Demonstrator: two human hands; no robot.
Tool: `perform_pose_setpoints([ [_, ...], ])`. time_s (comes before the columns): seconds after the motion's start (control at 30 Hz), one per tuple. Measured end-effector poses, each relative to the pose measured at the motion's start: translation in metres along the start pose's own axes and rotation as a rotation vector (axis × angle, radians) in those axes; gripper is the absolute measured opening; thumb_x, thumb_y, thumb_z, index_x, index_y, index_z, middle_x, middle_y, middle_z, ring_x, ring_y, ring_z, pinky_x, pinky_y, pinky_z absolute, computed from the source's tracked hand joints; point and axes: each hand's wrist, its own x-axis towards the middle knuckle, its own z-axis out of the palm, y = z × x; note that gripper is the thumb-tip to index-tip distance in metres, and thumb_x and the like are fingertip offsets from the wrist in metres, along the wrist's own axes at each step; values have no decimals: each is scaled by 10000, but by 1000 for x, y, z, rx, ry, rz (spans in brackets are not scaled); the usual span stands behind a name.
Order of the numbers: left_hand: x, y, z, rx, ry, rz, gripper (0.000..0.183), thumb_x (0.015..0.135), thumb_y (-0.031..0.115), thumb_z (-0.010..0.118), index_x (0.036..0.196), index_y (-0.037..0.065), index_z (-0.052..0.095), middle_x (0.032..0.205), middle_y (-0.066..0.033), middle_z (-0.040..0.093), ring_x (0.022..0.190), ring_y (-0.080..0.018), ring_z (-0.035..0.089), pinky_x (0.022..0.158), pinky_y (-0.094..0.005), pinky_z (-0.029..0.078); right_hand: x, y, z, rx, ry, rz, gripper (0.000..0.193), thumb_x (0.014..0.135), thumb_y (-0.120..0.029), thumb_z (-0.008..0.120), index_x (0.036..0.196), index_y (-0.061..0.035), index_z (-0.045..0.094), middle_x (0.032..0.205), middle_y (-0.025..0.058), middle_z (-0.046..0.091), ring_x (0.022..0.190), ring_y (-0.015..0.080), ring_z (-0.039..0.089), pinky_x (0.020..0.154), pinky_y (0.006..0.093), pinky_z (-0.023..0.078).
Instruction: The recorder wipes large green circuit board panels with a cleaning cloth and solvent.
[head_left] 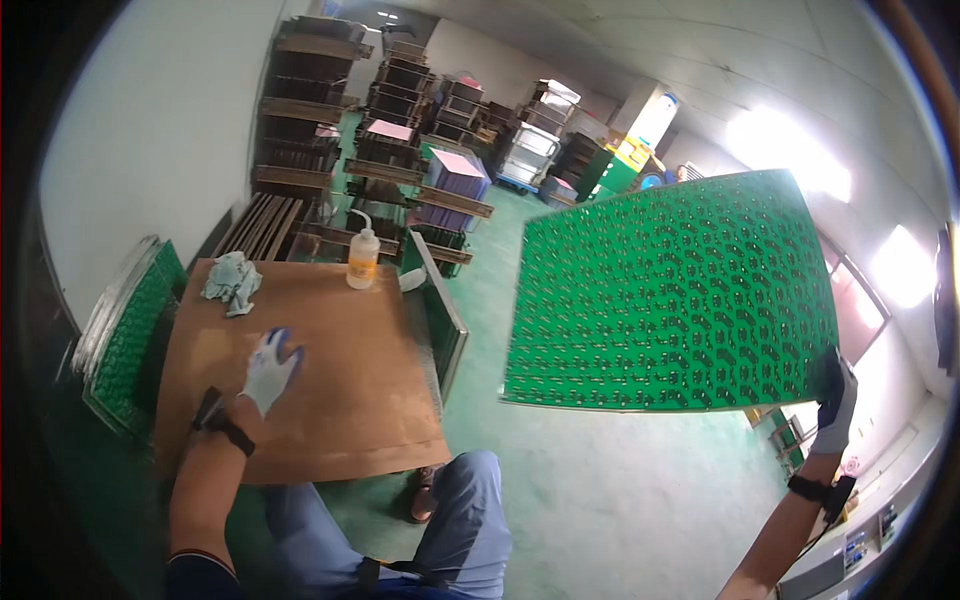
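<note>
While the right hand, in a white and dark glove, grips the lower right corner of a large green printed-circuit panel, its fingers closed about the edge, the panel stands raised and tilted in the air, well to the right of the worktable and above the pale green floor; small dark motifs repeat in rows across its face; the left hand, in a white and blue glove, reaches over the brown worktable top, its fingers spread and holding nothing, though whether they touch the surface I cannot tell; a crumpled pale cloth lies near the table's far left corner; a squeeze wash bottle with a bent spout and an orange label stands upright near the far right corner; a framed panel leans just beside the table's right edge; several green panels lean together at its left; beyond, loaded racks line the room, with a pink sheet topping a bluish stack; black straps circle both wrists.
</note>
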Motion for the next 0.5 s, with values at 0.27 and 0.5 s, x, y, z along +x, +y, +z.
perform_pose_setpoints([
  [0.27, -77, 70, -14, -1301, -145, -255, 492, 1128, 381, 526, 1419, -7, 609, 1334, -78, 673, 1158, -178, 650, 1009, -294, 524, -63, 175, 170, 944, -67, 201, 357, 1041, -203, 621, 1357, -40, 659, 1213, 66, 744, 1064, 163, 699, 989, 308, 555],
  [0.5, -183, -9, -99, -1099, 432, -302, 362, 1104, 340, 587, 1156, 22, 751, 1035, -24, 746, 877, -107, 661, 816, -304, 552, -188, 131, 389, 731, -445, 370, 109, 983, -176, 649, 958, -81, 697, 842, -79, 605, 682, 31, 507, 564, 231, 384],
])
